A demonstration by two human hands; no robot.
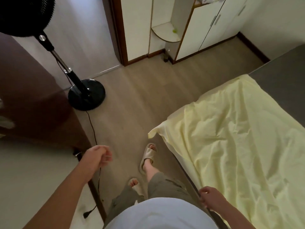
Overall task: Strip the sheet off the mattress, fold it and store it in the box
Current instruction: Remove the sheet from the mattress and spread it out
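I'm gripping the sheet at its edge with my right hand; my left hand is hanging loosely curled, holding nothing

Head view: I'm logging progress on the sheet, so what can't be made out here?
1. Box: not in view anywhere, so its place is unknown.
2. Sheet: its right side and near end are cut off by the frame edges.
3. Right hand: fingertips curl out of sight, hiding whether they pinch the sheet.
4. Mattress: mostly cut off by the right edge.
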